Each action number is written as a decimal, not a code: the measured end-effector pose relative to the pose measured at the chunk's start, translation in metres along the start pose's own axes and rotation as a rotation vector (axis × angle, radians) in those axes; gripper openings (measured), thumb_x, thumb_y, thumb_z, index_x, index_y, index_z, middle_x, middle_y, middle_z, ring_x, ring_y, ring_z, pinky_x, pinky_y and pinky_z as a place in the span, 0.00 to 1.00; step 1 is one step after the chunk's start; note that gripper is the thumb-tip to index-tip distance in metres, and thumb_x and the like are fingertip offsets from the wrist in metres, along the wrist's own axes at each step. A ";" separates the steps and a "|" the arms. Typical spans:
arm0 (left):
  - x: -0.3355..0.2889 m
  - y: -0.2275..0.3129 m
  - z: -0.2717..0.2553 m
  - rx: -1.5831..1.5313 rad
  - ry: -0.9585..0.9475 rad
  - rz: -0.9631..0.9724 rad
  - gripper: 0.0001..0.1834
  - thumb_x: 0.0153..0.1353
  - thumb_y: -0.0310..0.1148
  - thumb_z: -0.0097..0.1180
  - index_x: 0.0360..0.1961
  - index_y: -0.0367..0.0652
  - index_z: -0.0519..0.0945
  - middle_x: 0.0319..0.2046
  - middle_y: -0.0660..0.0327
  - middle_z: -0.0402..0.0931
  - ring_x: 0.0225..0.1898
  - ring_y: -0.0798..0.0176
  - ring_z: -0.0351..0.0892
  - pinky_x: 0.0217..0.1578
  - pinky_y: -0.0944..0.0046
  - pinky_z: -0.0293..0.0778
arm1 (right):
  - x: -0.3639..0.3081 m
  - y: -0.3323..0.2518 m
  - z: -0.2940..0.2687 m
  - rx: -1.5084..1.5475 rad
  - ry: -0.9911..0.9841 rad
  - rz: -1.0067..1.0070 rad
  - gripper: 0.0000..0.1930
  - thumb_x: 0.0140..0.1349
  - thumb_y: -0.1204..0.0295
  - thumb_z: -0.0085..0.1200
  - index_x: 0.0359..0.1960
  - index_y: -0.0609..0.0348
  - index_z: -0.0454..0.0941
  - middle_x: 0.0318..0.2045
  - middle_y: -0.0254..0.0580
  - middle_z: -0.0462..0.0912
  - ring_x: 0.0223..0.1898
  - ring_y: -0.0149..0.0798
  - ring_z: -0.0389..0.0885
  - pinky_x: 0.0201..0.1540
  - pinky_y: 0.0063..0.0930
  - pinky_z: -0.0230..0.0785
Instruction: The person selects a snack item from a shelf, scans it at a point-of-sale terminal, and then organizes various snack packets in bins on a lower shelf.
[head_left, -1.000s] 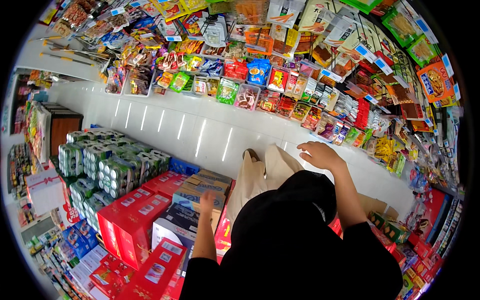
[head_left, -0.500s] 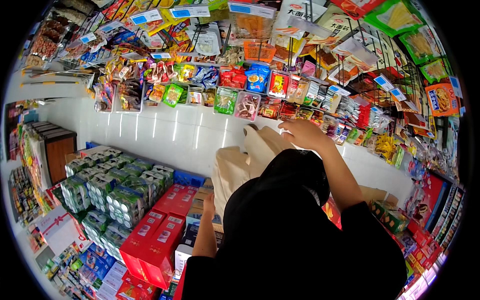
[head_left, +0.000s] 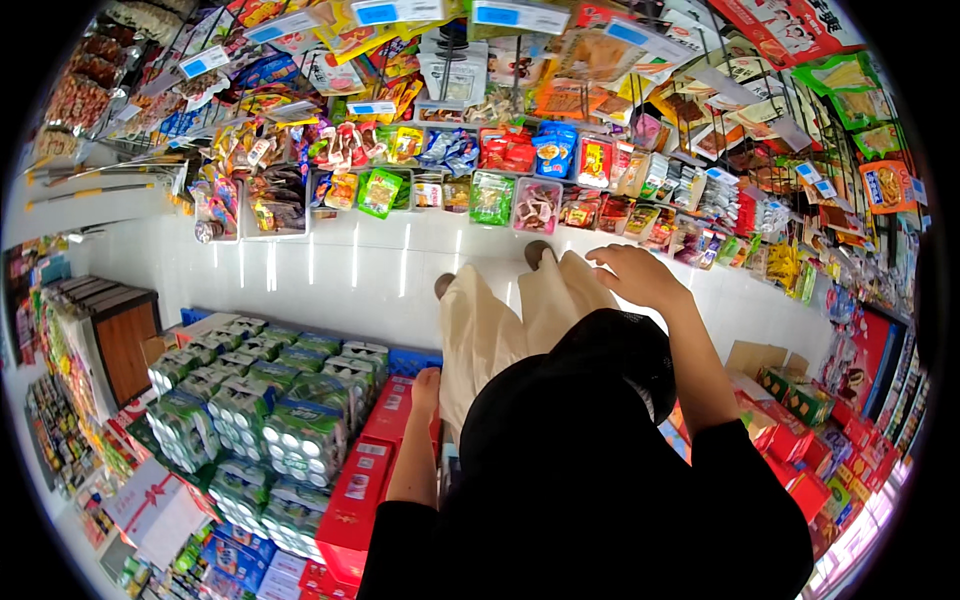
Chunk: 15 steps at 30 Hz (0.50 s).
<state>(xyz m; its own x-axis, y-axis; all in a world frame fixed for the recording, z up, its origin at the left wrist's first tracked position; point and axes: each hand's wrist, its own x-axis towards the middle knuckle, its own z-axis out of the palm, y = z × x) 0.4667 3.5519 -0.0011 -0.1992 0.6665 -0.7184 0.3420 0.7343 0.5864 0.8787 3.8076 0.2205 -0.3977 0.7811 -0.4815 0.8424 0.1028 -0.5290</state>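
Note:
My right hand (head_left: 642, 277) hovers in front of my trousers, its fingers apart and loosely curved, with nothing in them. Past it, in the head view, lies the lower row of small snack packets (head_left: 662, 228) on the shelf, which the hand does not visibly touch. My left hand (head_left: 426, 388) hangs low at my side, next to the red boxes (head_left: 392, 405). Seen from above, its fingers are mostly hidden, so whether it is open or closed cannot be made out. Beige trousers (head_left: 485, 320) and brown shoes (head_left: 536, 252) show below me.
Shelves of bagged snacks and clear bins (head_left: 492, 200) run along the far side. Stacked green-and-silver can packs (head_left: 300, 440) stand on the left, beside a brown wooden stand (head_left: 122, 345). More cartons (head_left: 795, 400) are at the right. Pale tiled floor (head_left: 330, 255) lies between.
The shelf bins and can packs have shifted rightward in view. Both shoes now show. My right hand has moved slightly right; my left hand is a little higher in the picture.

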 end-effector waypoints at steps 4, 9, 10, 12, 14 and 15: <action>0.040 -0.017 -0.062 -0.323 -0.036 -0.157 0.13 0.63 0.34 0.48 0.42 0.37 0.77 0.32 0.59 0.79 0.32 0.65 0.77 0.31 0.66 0.73 | 0.005 -0.036 0.034 -0.105 -0.153 0.073 0.14 0.61 0.63 0.46 0.43 0.56 0.75 0.36 0.48 0.79 0.41 0.51 0.76 0.45 0.44 0.68; 0.064 0.003 -0.113 -0.028 -0.002 -0.235 0.11 0.58 0.34 0.50 0.38 0.41 0.79 0.24 0.60 0.78 0.27 0.66 0.77 0.29 0.69 0.73 | 0.001 -0.067 0.054 0.093 -0.052 0.089 0.14 0.62 0.65 0.47 0.45 0.57 0.74 0.38 0.49 0.79 0.42 0.50 0.77 0.46 0.43 0.68; 0.072 -0.015 -0.113 -0.016 0.004 -0.190 0.11 0.58 0.34 0.50 0.38 0.41 0.79 0.25 0.59 0.78 0.27 0.65 0.78 0.29 0.68 0.73 | -0.001 -0.070 0.054 0.077 -0.062 0.098 0.14 0.62 0.65 0.47 0.45 0.57 0.75 0.38 0.49 0.80 0.42 0.50 0.77 0.46 0.43 0.68; 0.099 -0.072 -0.103 -0.002 0.021 -0.102 0.11 0.58 0.34 0.49 0.38 0.40 0.79 0.26 0.58 0.79 0.28 0.64 0.78 0.29 0.66 0.73 | -0.001 -0.068 0.059 0.040 -0.085 0.108 0.14 0.61 0.65 0.47 0.45 0.57 0.75 0.38 0.49 0.80 0.41 0.50 0.77 0.46 0.43 0.68; 0.106 -0.069 -0.082 -0.044 -0.032 -0.064 0.11 0.58 0.34 0.49 0.38 0.41 0.79 0.28 0.56 0.80 0.29 0.62 0.79 0.31 0.64 0.73 | -0.002 -0.061 0.064 0.001 -0.130 0.155 0.14 0.61 0.65 0.48 0.46 0.56 0.75 0.37 0.48 0.80 0.41 0.49 0.77 0.45 0.42 0.69; 0.106 -0.062 -0.065 -0.067 -0.057 -0.045 0.11 0.58 0.34 0.49 0.38 0.41 0.79 0.28 0.55 0.81 0.30 0.61 0.79 0.32 0.62 0.73 | -0.001 -0.059 0.064 -0.004 -0.157 0.177 0.14 0.61 0.65 0.48 0.45 0.56 0.76 0.37 0.48 0.80 0.41 0.49 0.77 0.45 0.42 0.69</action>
<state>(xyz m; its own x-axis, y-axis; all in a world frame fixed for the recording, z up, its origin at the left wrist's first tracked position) 0.3645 3.5852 -0.0898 -0.1597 0.6252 -0.7639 0.2713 0.7719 0.5750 0.8065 3.7616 0.2077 -0.2950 0.6820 -0.6692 0.9054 -0.0244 -0.4239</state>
